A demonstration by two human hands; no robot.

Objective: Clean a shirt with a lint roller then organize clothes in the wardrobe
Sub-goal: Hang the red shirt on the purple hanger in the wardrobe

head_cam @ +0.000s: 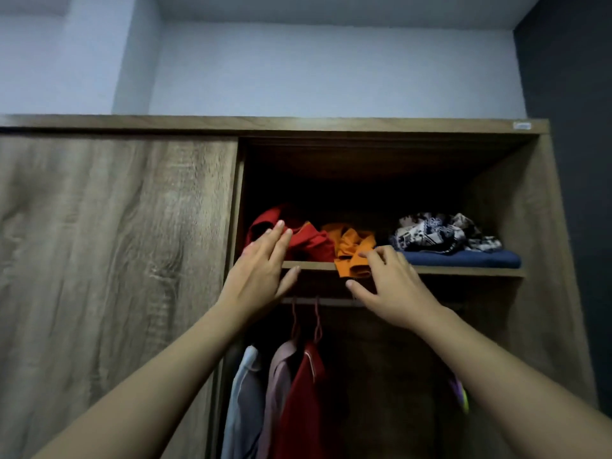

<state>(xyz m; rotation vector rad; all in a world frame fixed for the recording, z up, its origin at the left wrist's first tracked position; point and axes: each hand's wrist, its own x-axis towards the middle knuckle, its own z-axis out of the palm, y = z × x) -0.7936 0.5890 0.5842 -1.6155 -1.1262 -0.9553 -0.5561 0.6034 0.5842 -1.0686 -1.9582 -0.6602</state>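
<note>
In the wardrobe (543,226), beside its closed door (116,243), the left hand (261,270) lies flat, fingers straight, on a red garment (308,240) at the shelf's (463,270) left end. An orange garment (351,250) droops over the front edge. The right hand (394,286) curls its fingers against it, thumb below; I cannot tell whether it grips. A patterned cloth (440,231) tops a folded blue one (463,258) at the right end.
</note>
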